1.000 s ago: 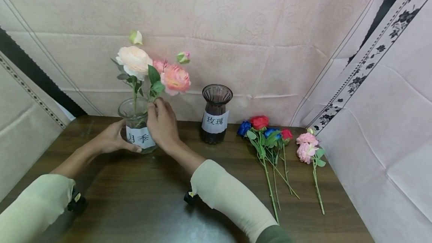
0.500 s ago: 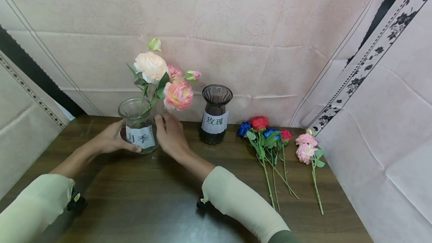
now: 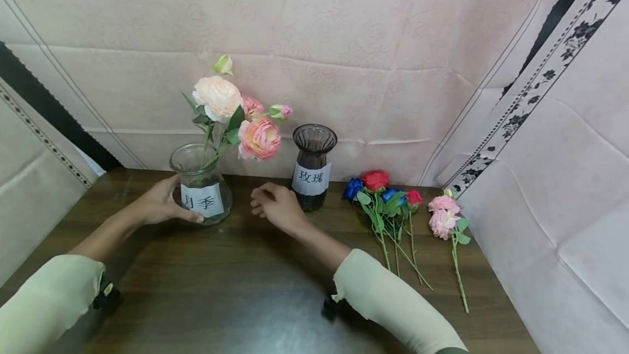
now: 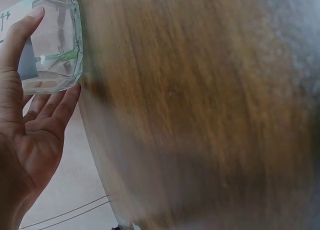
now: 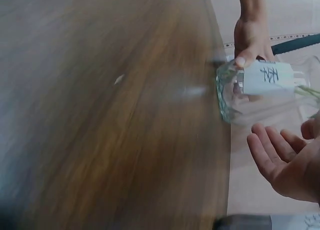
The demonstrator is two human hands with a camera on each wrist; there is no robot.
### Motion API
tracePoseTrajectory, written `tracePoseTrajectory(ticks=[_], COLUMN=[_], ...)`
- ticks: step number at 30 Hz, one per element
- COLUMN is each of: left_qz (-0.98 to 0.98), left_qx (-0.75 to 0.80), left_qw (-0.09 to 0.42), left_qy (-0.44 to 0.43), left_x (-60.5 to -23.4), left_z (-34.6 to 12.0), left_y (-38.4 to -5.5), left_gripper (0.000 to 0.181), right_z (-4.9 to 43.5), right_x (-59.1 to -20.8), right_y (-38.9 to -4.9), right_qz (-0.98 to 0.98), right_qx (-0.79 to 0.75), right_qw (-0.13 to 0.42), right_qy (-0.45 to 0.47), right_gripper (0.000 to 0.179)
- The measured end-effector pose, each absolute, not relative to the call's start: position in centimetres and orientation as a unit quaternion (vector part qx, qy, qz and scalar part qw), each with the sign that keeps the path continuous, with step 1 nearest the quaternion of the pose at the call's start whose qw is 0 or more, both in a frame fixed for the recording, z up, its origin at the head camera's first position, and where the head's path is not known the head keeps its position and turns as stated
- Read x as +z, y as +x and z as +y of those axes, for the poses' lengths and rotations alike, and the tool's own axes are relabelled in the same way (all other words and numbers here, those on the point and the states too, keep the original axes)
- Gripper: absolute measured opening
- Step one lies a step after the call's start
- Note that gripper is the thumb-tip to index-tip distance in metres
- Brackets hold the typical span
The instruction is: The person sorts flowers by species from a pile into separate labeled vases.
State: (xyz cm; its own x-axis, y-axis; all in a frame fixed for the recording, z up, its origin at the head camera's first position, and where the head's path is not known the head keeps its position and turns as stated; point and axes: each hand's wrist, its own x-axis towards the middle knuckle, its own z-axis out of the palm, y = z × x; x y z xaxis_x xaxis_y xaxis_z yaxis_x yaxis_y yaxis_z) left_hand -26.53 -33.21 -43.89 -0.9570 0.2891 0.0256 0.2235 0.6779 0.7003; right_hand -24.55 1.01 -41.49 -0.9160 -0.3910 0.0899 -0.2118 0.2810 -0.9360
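My left hand (image 3: 159, 204) holds the clear glass vase (image 3: 225, 196) low on its left side, thumb across the paper label. In the left wrist view the thumb lies on the front of the glass and the fingers (image 4: 55, 106) reach behind it. Two flower stems stand in the vase, one with a cream bloom (image 3: 218, 98), the other with pink-orange blooms (image 3: 259, 139), both leaning right. My right hand (image 3: 279, 206) is to the right of that vase, apart from it, with loosely bent fingers and nothing in them. In the right wrist view its palm (image 5: 295, 172) shows bare.
A dark glass vase (image 3: 309, 201) with a paper label stands just behind the right hand. Farther right lie red roses (image 3: 375, 180) and blue roses (image 3: 352, 188) with crossing stems, then a pink flower stem (image 3: 444, 223). A pale cloth wall (image 3: 383, 97) rises behind the table.
My right hand has let go of the pink-orange flower stem and drawn away to the right. Both flowers have tipped rightward and settled lower in the vase. The left hand stays in place.
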Motion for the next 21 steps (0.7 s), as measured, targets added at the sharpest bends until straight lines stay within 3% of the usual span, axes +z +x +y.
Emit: tracePoseTrajectory(ticks=[7, 21], left_qz=[0.915, 0.919], left_qx=[0.375, 0.367], left_qw=[0.043, 0.039], left_qy=[0.144, 0.141], left_x=[-43.8, -43.9], left_z=[-33.2, -33.2], left_y=[-26.5, -26.4], left_gripper=[0.107, 0.107], right_z=[4.7, 11.2], right_x=[-41.2, -40.2], right_y=[-24.1, -23.6], right_qz=[0.773, 0.751], right_qx=[-0.592, -0.63], right_qw=[0.136, 0.16], right_qy=[-0.183, -0.118], right_gripper=[0.028, 0.028])
